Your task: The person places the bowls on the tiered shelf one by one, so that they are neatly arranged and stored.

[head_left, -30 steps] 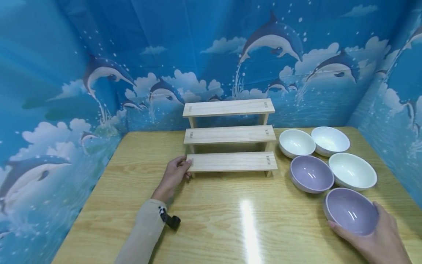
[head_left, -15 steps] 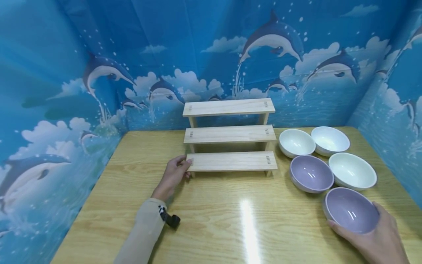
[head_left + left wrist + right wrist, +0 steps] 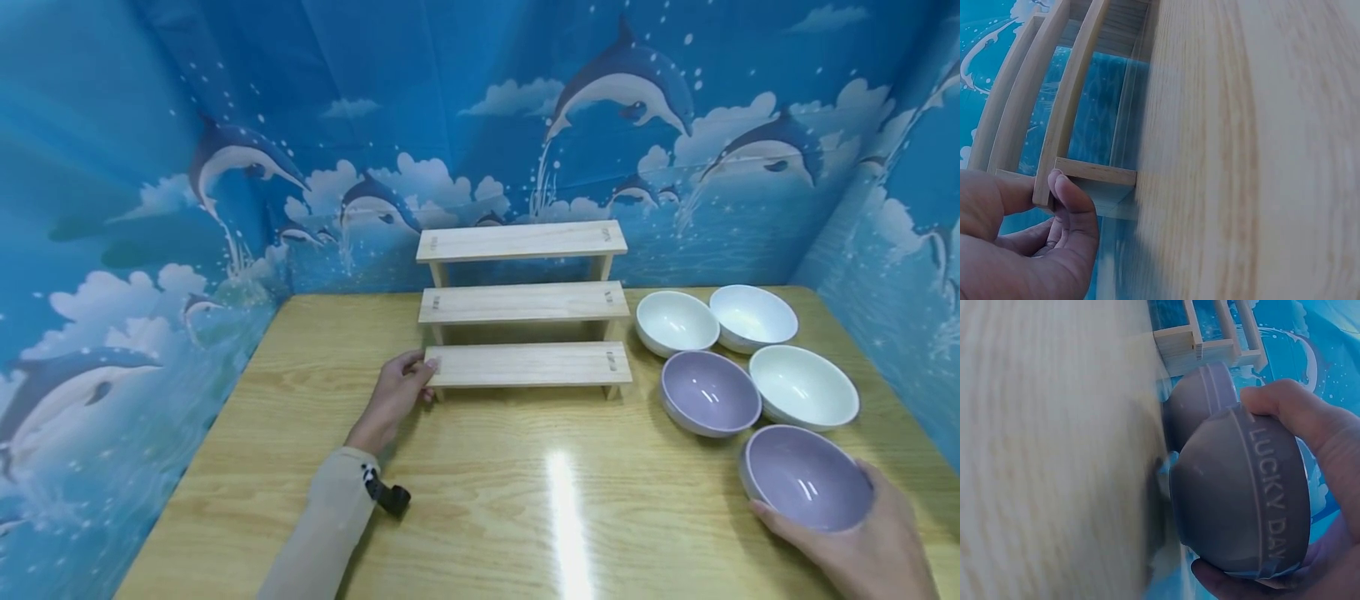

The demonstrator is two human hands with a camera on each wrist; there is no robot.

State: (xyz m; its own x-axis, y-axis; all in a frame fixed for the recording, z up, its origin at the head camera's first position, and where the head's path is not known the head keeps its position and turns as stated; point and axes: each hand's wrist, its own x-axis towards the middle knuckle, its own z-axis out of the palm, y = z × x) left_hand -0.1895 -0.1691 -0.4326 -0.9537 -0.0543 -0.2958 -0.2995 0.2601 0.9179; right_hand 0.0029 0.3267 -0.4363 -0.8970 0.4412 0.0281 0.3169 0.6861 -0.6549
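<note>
A three-step wooden display stand stands at the back middle of the table. My left hand pinches the left end of its lowest step, thumb on top; the left wrist view shows the fingertips by the stand's leg. At the front right, my right hand grips the near purple bowl by its side, thumb on one side and fingers on the other. In the right wrist view this bowl bears raised "LUCKY DAY" lettering. Whether its base touches the table is unclear.
Just behind the held bowl sits another purple bowl. Three pale bowls are grouped with it: one at the left, one at the back and one at the right. A blue dolphin-print cloth surrounds the wooden table.
The held purple bowl and my right hand have shifted very slightly to the right. My left hand keeps its place on the stand.
</note>
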